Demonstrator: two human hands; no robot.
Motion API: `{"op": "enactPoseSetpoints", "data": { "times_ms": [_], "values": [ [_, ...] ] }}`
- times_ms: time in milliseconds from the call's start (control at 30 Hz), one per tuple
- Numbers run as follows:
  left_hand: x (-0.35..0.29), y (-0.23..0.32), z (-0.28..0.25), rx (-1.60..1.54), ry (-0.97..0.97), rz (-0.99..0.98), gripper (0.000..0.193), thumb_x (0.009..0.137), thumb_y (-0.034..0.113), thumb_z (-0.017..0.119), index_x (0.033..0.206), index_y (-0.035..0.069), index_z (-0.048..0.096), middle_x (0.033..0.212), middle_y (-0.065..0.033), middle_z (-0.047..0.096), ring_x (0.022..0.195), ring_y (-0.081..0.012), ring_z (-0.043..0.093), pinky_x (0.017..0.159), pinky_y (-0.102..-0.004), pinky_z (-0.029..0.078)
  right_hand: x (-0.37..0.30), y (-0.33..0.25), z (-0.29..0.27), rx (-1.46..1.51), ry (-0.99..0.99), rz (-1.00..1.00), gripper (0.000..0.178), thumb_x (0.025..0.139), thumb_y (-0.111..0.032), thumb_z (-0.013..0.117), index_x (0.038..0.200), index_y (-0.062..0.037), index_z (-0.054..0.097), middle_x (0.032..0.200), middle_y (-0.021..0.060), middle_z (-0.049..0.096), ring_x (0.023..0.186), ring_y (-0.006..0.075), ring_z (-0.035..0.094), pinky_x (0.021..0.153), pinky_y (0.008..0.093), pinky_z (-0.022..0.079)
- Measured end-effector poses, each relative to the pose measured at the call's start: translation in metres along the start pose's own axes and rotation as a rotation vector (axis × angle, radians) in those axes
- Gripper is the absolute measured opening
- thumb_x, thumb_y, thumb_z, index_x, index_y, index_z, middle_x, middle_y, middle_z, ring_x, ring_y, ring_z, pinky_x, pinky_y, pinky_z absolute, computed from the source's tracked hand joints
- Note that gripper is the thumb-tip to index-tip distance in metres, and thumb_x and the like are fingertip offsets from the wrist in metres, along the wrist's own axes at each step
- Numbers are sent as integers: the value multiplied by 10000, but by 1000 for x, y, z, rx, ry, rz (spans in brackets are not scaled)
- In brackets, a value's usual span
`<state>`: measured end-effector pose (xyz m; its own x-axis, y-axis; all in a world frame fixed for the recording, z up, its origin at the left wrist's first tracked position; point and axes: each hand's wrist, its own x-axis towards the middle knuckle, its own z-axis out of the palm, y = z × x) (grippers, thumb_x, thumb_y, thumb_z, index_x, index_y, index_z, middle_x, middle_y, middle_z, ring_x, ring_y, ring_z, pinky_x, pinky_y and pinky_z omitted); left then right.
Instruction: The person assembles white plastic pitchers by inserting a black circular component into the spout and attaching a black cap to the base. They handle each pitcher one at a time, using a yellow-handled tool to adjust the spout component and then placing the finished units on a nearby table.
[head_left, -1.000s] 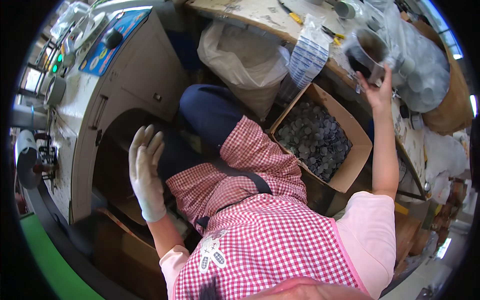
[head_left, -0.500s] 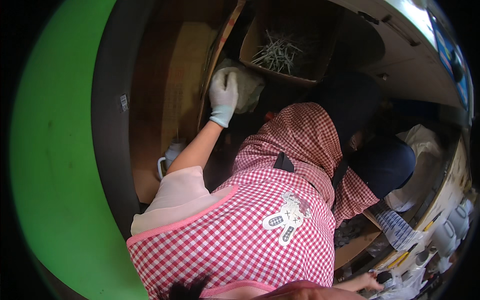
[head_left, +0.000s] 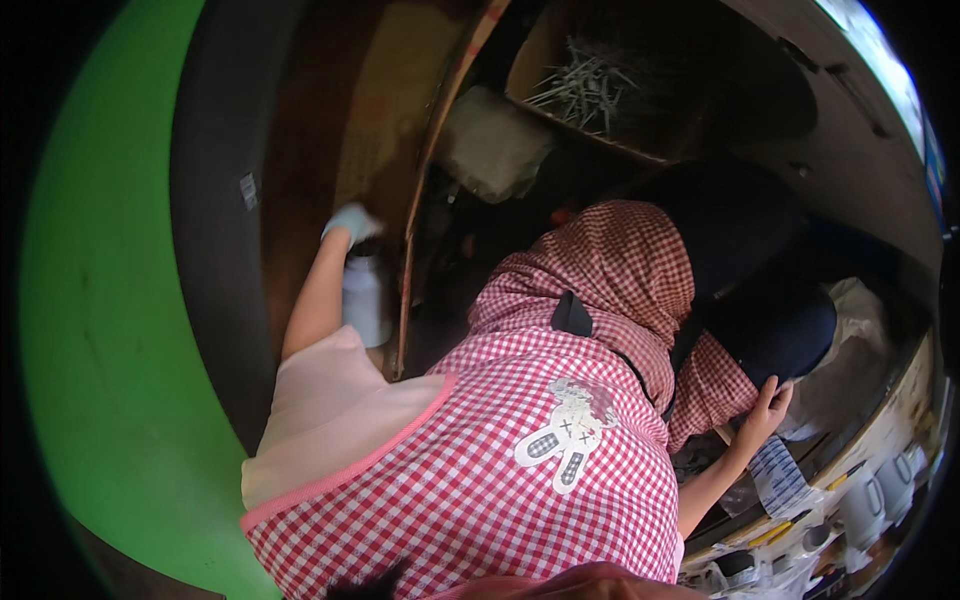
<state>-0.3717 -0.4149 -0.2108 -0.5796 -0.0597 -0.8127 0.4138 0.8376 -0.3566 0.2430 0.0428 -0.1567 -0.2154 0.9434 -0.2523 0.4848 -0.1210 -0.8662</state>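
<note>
My left hand (head_left: 354,222), in a white glove with a pale blue cuff, is at the top of a grey plastic bottle (head_left: 366,302). The bottle stands inside the tall cardboard box on the left. Motion smears the glove's fingers, so their hold on the bottle does not show. Bare, my right hand (head_left: 767,408) rests by my dark-trousered knee (head_left: 775,325), its fingers stretched out and slightly apart, with no object visible in them. A crumpled pale bag (head_left: 495,145) lies to the right of the box wall.
An open carton (head_left: 655,158) holds many thin grey metal pieces (head_left: 590,85). At the right, a cluttered bench carries grey bottles (head_left: 862,508), yellow-handled tools (head_left: 778,530) and plastic bags. A green surface (head_left: 100,300) with a dark edge borders the left.
My left hand has left the pale bag and moved left and nearer, to the grey bottle. My right hand has come from the bench at lower right up to my knee.
</note>
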Motion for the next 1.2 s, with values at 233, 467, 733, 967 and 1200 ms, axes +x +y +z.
{"op": "enactPoseSetpoints", "data": {
  "times_ms": [233, 467, 733, 967, 1200],
  "values": [
    [-14, -21, 93, -12, 67, -140, 645, 747, 506, 808, 1198, 49, 750, 1326, -231, 660, 1238, -401, 632, 1025, -456, 529, 15, 32, -14, 191, 14, -6, 331, 1077, -182, 603, 806, -110, 426, 798, -88, 306, 731, 32, 295, 632, 229, 242],
    [-120, 99, -65, -169, 648, 17, 644, 646, 467, 911, 1123, 64, 755, 1313, -188, 684, 1133, -362, 677, 951, -447, 553, 4, -26, -6, 70, 211, 44, 341, 1058, -206, 643, 784, -57, 504, 745, -89, 384, 685, 28, 335, 604, 221, 270],
    [-383, 229, -164, -280, 927, 1410, 503, 719, 237, 908, 1049, -89, 716, 1363, -159, 613, 1140, -234, 659, 964, -354, 526, -29, -105, 26, 141, 14, -482, 227, 1051, -146, 582, 946, 27, 684, 829, 97, 662, 746, 188, 644, 691, 311, 504],
    [-367, 403, -99, -428, 550, 1770, 489, 776, 278, 821, 1140, 11, 635, 1003, -114, 689, 930, -242, 673, 866, -356, 536, -15, -49, -95, -75, 497, -288, 309, 1060, -302, 588, 1025, -22, 713, 888, 74, 709, 785, 150, 662, 712, 308, 529],
    [-319, 451, -89, -712, -619, 1854, 340, 814, 227, 734, 1057, -10, 742, 1535, -273, 488, 1365, -331, 531, 1153, -438, 378, 91, 85, -343, -1194, 874, -132, 314, 1017, -274, 534, 1100, -7, 677, 1079, 236, 699, 1054, 412, 643, 930, 520, 505]
  ]
}}
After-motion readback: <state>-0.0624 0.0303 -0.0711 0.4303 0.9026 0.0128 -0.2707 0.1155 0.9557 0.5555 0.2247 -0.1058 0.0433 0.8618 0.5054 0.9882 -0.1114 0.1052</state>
